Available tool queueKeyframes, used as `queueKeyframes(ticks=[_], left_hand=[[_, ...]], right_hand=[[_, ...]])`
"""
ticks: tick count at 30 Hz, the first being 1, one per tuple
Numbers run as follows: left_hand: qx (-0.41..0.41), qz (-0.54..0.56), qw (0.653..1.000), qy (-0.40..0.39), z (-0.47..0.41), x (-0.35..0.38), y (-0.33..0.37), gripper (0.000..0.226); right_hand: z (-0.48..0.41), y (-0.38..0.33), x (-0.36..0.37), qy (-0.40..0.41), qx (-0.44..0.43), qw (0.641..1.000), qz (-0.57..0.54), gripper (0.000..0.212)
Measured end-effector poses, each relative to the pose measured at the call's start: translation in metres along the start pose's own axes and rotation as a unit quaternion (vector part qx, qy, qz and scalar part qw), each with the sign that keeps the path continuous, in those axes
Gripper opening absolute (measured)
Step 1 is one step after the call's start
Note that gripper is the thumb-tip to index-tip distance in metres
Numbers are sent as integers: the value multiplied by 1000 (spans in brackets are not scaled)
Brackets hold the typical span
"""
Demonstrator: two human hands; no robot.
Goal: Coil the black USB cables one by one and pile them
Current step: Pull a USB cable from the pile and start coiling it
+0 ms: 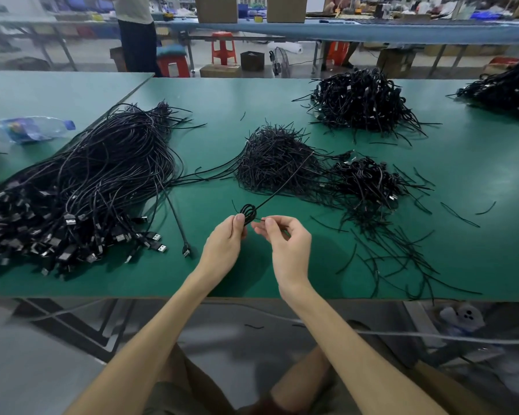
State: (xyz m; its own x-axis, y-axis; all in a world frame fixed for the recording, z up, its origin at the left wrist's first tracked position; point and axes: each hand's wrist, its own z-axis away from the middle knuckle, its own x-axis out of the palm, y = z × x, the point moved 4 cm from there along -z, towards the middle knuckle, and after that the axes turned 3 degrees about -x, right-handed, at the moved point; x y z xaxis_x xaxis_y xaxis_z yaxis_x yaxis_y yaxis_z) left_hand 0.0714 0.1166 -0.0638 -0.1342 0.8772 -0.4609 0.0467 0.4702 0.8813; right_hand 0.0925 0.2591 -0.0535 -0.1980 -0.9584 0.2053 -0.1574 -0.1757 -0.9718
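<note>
A small coil point(249, 212) of black cable is held above the bench point(477, 205) at the frame's centre, clenched in the left grip point(224, 245); a thin black strand point(262, 219) beside it is pinched by the right grip point(285, 244). The loops should be kept pinched while the tail point(277, 187) is wound in. Snagging is risked where the tail crosses the heap of ties point(270, 163).

Two forearms point(150, 333) fill the lower middle of the frame, bare from elbow to wrist. The left hand point(222, 247) and right hand point(288, 250) are bare too, with short, plain nails. At the bottom centre, olive-brown shorts point(174, 393) cover the thighs, and a bare knee point(300, 381) shows between the arms.
</note>
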Motion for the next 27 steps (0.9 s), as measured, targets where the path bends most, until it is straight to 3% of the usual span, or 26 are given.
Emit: queueKeyframes(ticks=[7,13,16,21,24,27], left_hand=[[-15,38,999,-10,2,-2,0,46],[-27,85,994,-57,2,-3,2,44],[-41,92,986,-132,3,-7,7,42],[-49,104,961,-253,18,-6,21,42],[-45,95,950,-293,25,-3,32,45],[-48,96,950,-294,29,-8,37,39]], right_hand=[[2,2,-4,-45,15,997,58,6],[0,-4,-13,-142,55,983,106,6],[-5,-13,-17,-209,80,970,91,24],[-4,-22,-17,-318,136,936,-60,55],[1,-25,-15,-339,77,937,-33,61],[3,-31,-20,-331,-7,941,69,48]])
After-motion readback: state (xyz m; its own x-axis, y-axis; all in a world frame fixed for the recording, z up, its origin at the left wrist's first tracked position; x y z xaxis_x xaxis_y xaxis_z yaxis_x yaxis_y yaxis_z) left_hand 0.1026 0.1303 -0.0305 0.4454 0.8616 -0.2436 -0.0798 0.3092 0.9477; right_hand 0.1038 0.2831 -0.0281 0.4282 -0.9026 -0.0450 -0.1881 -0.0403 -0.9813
